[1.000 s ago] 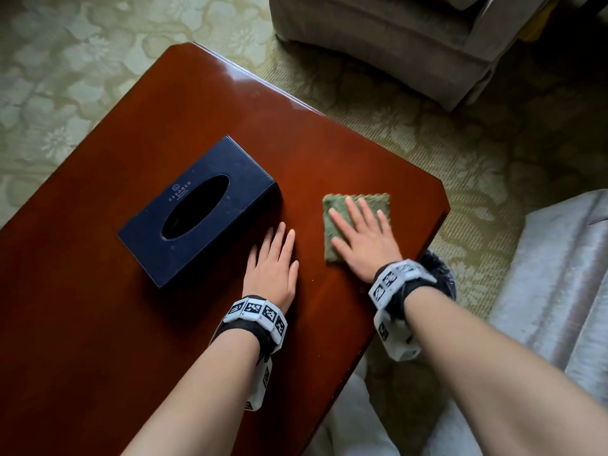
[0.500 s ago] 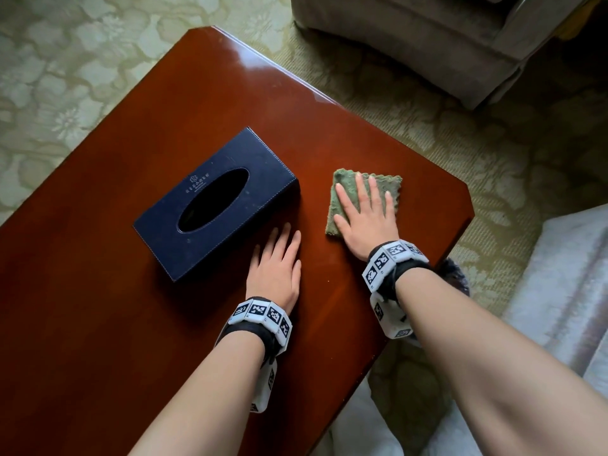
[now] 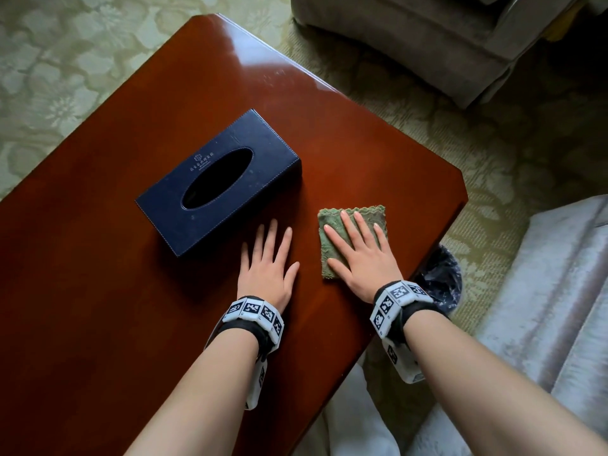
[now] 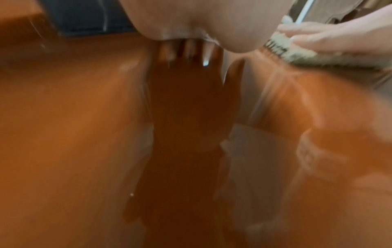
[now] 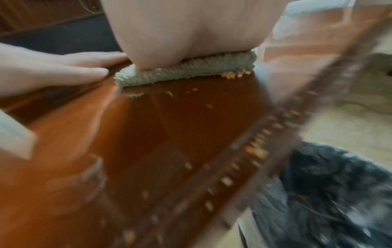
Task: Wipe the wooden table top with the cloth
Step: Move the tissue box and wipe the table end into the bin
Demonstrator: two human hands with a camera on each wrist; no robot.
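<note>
The cloth [image 3: 353,240] lies folded on the wooden table top [image 3: 184,93], near the right-hand edge and just to the right of the tissue box [image 3: 218,182]. I have my right hand [image 3: 362,255] flat on it, fingers straight and slightly spread, palm bearing down; pressing with the whole hand is, I judge, what keeps the pad from bunching as I push it. My left hand [image 3: 268,264] lies open and flat on the bare wood just beside the cloth and close to the near corner of the box, holding nothing. It seems to be there to steady me.

From my head I see the layout whole, and the bin [image 3: 441,278] lined with a dark bag just past the table's edge. My right wrist view shows what that misses: pale crumbs [image 5: 231,75] against the cloth's near edge and scattered towards the rim above the bin. The left wrist view gives only blurred wood and my hand's reflection.
</note>
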